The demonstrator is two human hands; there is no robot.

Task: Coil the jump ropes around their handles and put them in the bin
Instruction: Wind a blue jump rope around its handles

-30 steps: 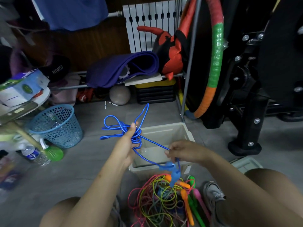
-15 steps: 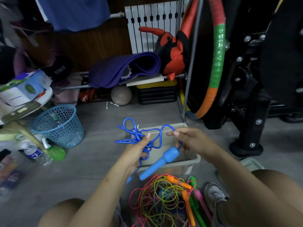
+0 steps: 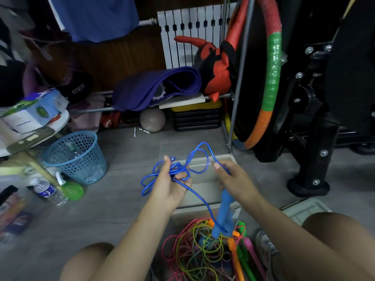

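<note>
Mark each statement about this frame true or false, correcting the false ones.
1. The left hand grips a bunch of blue rope loops. True.
2. The right hand holds an orange handle. False: it holds the blue rope, with a blue handle hanging below it.
3. The bin lies beyond the hands. True.
4. The blue rope is coiled and in the bin. False: it is held loose above it.
5. A pile of coloured ropes lies between the knees. True.

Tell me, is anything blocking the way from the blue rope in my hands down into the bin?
Nothing visible does. The blue rope hangs right over the bin, whose open top shows no lid or other object.
</note>
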